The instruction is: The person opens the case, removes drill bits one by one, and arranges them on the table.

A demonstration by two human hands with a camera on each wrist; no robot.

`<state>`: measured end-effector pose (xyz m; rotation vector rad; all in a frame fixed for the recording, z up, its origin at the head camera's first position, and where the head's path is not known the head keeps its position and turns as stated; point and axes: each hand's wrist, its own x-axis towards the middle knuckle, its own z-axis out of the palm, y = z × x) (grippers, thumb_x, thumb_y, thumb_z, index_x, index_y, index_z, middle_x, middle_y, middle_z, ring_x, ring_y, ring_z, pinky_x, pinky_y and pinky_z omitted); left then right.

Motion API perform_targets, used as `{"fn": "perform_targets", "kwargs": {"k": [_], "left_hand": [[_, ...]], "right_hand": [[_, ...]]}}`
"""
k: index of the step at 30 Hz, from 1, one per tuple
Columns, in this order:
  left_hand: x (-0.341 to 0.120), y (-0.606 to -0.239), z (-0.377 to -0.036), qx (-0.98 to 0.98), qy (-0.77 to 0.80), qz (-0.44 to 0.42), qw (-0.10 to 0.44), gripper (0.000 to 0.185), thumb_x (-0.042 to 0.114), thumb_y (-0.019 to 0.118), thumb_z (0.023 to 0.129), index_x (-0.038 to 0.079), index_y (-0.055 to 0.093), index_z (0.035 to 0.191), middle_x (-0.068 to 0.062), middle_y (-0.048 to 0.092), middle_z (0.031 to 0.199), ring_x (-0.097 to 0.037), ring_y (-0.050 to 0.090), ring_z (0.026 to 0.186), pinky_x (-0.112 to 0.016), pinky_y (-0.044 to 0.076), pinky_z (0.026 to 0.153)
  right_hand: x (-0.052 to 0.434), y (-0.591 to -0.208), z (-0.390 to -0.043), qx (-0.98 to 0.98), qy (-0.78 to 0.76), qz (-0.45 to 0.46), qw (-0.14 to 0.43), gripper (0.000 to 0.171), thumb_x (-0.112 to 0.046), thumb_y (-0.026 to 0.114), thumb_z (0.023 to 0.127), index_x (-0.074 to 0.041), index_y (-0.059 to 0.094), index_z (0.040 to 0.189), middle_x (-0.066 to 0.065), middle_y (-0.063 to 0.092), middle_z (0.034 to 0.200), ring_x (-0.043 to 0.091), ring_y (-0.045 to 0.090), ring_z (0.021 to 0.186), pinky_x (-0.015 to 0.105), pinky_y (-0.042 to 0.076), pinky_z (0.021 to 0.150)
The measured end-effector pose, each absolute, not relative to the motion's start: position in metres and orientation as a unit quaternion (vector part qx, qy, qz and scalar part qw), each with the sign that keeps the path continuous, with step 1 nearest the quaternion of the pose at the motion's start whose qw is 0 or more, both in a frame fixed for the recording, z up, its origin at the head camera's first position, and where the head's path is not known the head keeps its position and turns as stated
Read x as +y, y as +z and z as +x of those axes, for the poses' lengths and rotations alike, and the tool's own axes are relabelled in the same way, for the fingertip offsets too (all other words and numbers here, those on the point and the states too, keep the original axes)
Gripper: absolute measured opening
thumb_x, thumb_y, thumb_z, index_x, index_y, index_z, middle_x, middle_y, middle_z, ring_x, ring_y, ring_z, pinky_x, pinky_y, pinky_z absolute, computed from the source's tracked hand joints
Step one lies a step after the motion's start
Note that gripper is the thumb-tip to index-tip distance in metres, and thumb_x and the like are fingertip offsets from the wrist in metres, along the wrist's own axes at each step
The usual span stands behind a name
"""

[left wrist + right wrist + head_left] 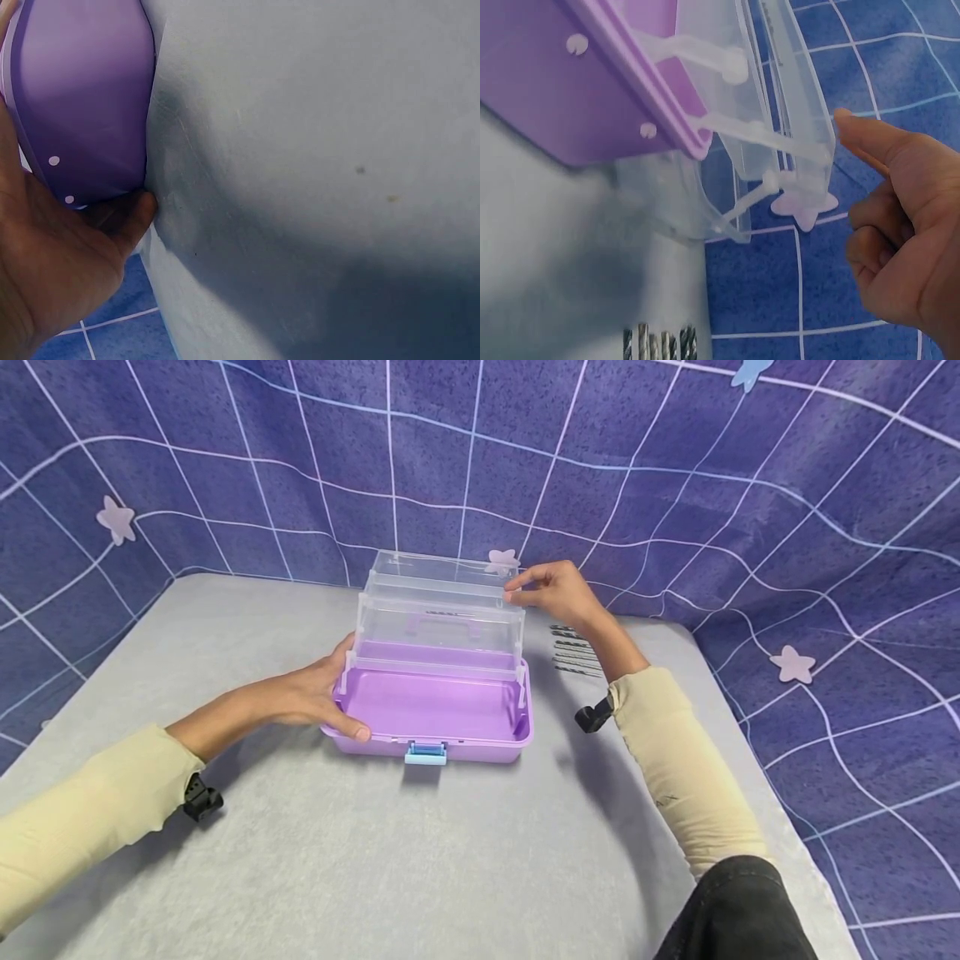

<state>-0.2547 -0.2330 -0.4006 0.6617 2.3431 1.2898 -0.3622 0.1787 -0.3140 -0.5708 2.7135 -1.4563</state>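
A purple storage box (435,710) with a blue latch (425,753) sits open on the grey table (375,877). Its clear stepped trays (442,627) and clear lid (442,567) are raised toward the back. My left hand (345,693) grips the base's left front corner, thumb along the front rim. In the left wrist view, the palm of that left hand (60,262) presses against the purple wall (82,97). My right hand (519,589) pinches the upper right corner of the clear lid. In the right wrist view, its index finger (862,131) reaches the clear edge (810,112).
Several drill bits (573,652) lie in a row on the table right of the box, also low in the right wrist view as drill bits (656,343). A blue grid-pattern cloth (675,485) with star shapes walls in the table on three sides.
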Motion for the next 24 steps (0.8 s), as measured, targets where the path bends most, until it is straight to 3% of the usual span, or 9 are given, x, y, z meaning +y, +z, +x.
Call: {"fn": "perform_targets", "kwargs": {"k": [4,6,8,10,12,16,20,22,24], "left_hand": [[-0.233,-0.401,-0.255,0.837,0.456,0.236,0.191,0.158,0.019,0.108,0.073,0.025,-0.009,0.179,-0.023,0.043,0.172,-0.045,0.056,0.149,-0.074,0.038,0.130],[-0.233,-0.401,-0.255,0.836,0.457,0.238,0.190,0.158,0.019,0.108,0.073,0.026,-0.009,0.179,-0.024,0.043,0.172,-0.044,0.056,0.149,-0.074,0.039,0.130],[-0.233,-0.402,-0.256,0.828,0.467,0.242,0.193,0.157,0.016,0.107,0.073,0.027,-0.008,0.179,-0.024,0.044,0.171,-0.045,0.058,0.148,-0.073,0.042,0.128],[-0.232,-0.402,-0.256,0.824,0.473,0.245,0.193,0.156,0.015,0.107,0.073,0.027,-0.007,0.179,-0.024,0.045,0.171,-0.045,0.059,0.146,-0.071,0.045,0.127],[-0.232,-0.402,-0.256,0.823,0.473,0.247,0.193,0.156,0.015,0.107,0.073,0.028,-0.007,0.179,-0.023,0.045,0.171,-0.045,0.060,0.146,-0.071,0.045,0.127],[-0.233,-0.402,-0.256,0.823,0.474,0.244,0.195,0.156,0.016,0.107,0.074,0.029,-0.007,0.179,-0.022,0.045,0.171,-0.044,0.059,0.146,-0.071,0.044,0.128],[-0.233,-0.401,-0.256,0.817,0.480,0.248,0.201,0.155,0.014,0.106,0.074,0.030,-0.007,0.179,-0.023,0.045,0.171,-0.044,0.061,0.145,-0.070,0.047,0.126],[-0.233,-0.402,-0.256,0.820,0.477,0.246,0.201,0.155,0.015,0.107,0.074,0.030,-0.007,0.179,-0.023,0.044,0.172,-0.044,0.060,0.146,-0.071,0.047,0.126],[-0.233,-0.401,-0.256,0.832,0.461,0.241,0.194,0.157,0.019,0.107,0.074,0.028,-0.009,0.179,-0.022,0.043,0.172,-0.043,0.058,0.148,-0.072,0.042,0.129]], "right_hand": [[0.170,-0.312,-0.365,0.882,-0.433,-0.185,0.018,0.024,-0.022,0.095,0.092,-0.010,0.090,0.113,-0.012,0.040,0.058,0.008,0.034,0.060,0.025,0.029,0.056],[0.166,-0.311,-0.367,0.890,-0.416,-0.183,0.023,0.022,-0.023,0.096,0.091,-0.012,0.090,0.110,-0.012,0.055,0.065,0.007,0.043,0.067,0.024,0.036,0.063],[0.161,-0.308,-0.369,0.897,-0.402,-0.183,0.027,0.020,-0.023,0.096,0.091,-0.013,0.091,0.107,-0.006,0.075,0.084,0.007,0.053,0.081,0.024,0.043,0.073],[0.157,-0.306,-0.371,0.901,-0.393,-0.183,0.033,0.021,-0.022,0.097,0.091,-0.011,0.090,0.107,0.002,0.085,0.111,0.010,0.057,0.093,0.025,0.046,0.081],[0.152,-0.304,-0.373,0.908,-0.376,-0.183,0.035,0.020,-0.022,0.097,0.090,-0.012,0.090,0.106,0.006,0.084,0.131,0.010,0.059,0.099,0.025,0.047,0.085],[0.144,-0.300,-0.377,0.922,-0.335,-0.189,0.043,0.020,-0.023,0.097,0.091,-0.012,0.091,0.106,0.010,0.082,0.138,0.018,0.055,0.094,0.030,0.046,0.082],[0.137,-0.298,-0.383,0.932,-0.299,-0.199,0.054,0.021,-0.024,0.097,0.090,-0.012,0.091,0.106,0.011,0.074,0.152,0.026,0.067,0.131,0.036,0.052,0.108],[0.134,-0.298,-0.385,0.934,-0.289,-0.203,0.060,0.021,-0.024,0.097,0.090,-0.012,0.091,0.106,0.012,0.065,0.164,0.028,0.058,0.155,0.041,0.047,0.127],[0.132,-0.297,-0.386,0.932,-0.288,-0.209,0.068,0.020,-0.023,0.096,0.091,-0.010,0.090,0.106,0.012,0.058,0.171,0.030,0.049,0.164,0.045,0.039,0.137]]}}
